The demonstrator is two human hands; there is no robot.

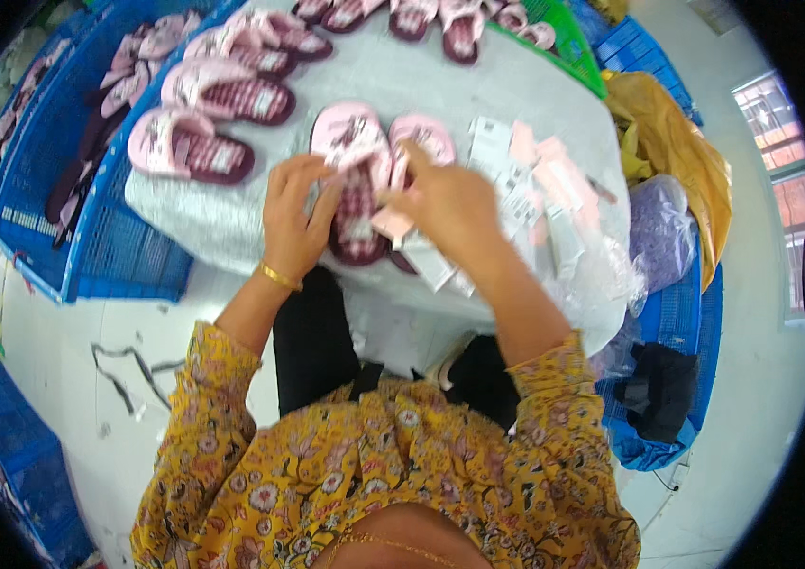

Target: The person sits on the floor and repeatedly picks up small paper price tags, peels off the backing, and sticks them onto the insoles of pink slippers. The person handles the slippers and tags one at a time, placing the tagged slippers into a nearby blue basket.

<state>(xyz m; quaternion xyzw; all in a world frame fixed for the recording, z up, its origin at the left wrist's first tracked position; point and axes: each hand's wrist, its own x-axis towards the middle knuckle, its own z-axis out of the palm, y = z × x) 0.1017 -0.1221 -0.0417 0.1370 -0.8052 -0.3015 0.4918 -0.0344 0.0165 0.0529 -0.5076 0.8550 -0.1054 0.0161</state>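
Observation:
A pair of pink slippers with dark maroon soles and checked insoles lies in front of me on the covered table, toes pointing away. My left hand (300,213) is at the left edge of the left slipper (357,213), its fingers bent against the upper's rim. My right hand (450,204), slightly blurred, has its thumb and forefinger closed about the upper of the right slipper (426,137). Below that hand, a pink and white paper tag (433,266) sticks out over the slippers; whether my fingers hold it is hidden.
Pink and white tags (554,180) lie scattered at the right. More slippers (192,145) line the table's left and far sides. Blue plastic crates (128,228) stand left, one with slipper parts. A green crate (568,43) sits at the far right, and bags (663,232) beside the table.

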